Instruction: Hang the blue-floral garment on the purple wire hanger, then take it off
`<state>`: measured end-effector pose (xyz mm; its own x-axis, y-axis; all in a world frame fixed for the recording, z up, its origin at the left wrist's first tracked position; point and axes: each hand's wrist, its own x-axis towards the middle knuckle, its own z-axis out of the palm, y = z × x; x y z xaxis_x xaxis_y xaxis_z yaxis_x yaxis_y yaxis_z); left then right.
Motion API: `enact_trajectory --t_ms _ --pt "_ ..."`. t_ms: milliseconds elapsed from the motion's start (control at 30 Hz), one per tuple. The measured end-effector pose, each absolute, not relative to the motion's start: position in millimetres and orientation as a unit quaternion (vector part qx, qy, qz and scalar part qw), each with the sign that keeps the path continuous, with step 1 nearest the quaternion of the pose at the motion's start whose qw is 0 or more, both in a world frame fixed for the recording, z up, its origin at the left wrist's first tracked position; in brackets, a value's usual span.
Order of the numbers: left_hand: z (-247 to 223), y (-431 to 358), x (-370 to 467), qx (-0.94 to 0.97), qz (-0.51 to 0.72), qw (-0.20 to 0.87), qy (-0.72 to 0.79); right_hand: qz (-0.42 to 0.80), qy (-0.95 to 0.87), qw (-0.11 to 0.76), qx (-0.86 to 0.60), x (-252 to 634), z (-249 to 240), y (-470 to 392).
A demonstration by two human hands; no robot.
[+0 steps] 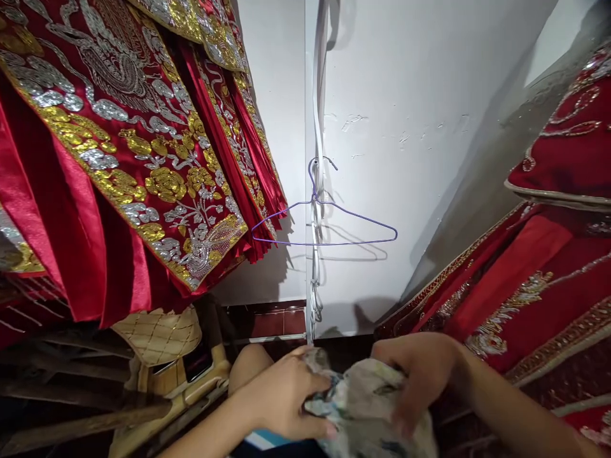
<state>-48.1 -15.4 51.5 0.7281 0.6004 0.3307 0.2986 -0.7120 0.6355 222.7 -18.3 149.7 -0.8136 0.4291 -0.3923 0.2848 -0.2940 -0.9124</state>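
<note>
A crumpled piece of pale, patterned fabric (365,401) lies between my hands, low in the head view. Its print has bluish and greenish patches, and its full shape cannot be made out. My left hand (289,394) is closed around the bunched left part, thumb and fingers pinching it. On the other side my right hand (422,375) grips the fabric's right edge, its fingers pointing down and slightly blurred. Straight ahead and above both hands, a purple wire hanger (356,243) hangs with no garment on it.
Red garments with gold and silver sequins (167,184) hang at the left. More red beaded garments (539,299) are at the right. A white strap with loops (315,95) runs down the white wall (405,76). Wooden furniture with a cream cushion (162,334) stands lower left.
</note>
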Motion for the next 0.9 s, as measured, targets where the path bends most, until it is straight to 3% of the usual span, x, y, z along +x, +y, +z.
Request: enact_trajectory --t_ms 133,200,367,533,633,700,800,900 --pt "24.5 -14.5 -65.2 0.939 0.07 0.253 0.221 0.655 -0.654 0.132 -0.356 264.7 181.1 -8.5" --pt "33.3 -8.6 -65.5 0.923 0.102 0.25 0.274 0.603 -0.686 0.161 -0.374 271.6 191.3 -3.3" --pt "88.9 5.2 -26.7 0.853 0.267 0.343 0.289 0.545 -0.78 0.045 -0.305 241.3 191.0 4.2" --pt "81.3 4.9 10.5 0.865 0.161 0.439 0.182 0.486 -0.808 0.058 -0.329 240.5 187.2 13.9" --pt "60.3 11.8 -3.9 0.867 0.074 0.401 0.285 0.365 -0.806 0.162 -0.437 276.4 182.5 31.6" --pt "58.4 21.2 -22.1 0.859 0.06 0.352 0.367 0.281 -0.751 0.279 -0.529 304.2 174.9 49.3" --pt "79.6 34.2 -39.8 0.868 0.118 0.272 0.399 0.27 -0.637 0.47 -0.548 335.0 164.4 83.4" --pt "113.2 38.5 -35.3 0.878 0.176 0.223 0.386 0.278 -0.582 0.554 -0.527 343.3 167.6 123.8"
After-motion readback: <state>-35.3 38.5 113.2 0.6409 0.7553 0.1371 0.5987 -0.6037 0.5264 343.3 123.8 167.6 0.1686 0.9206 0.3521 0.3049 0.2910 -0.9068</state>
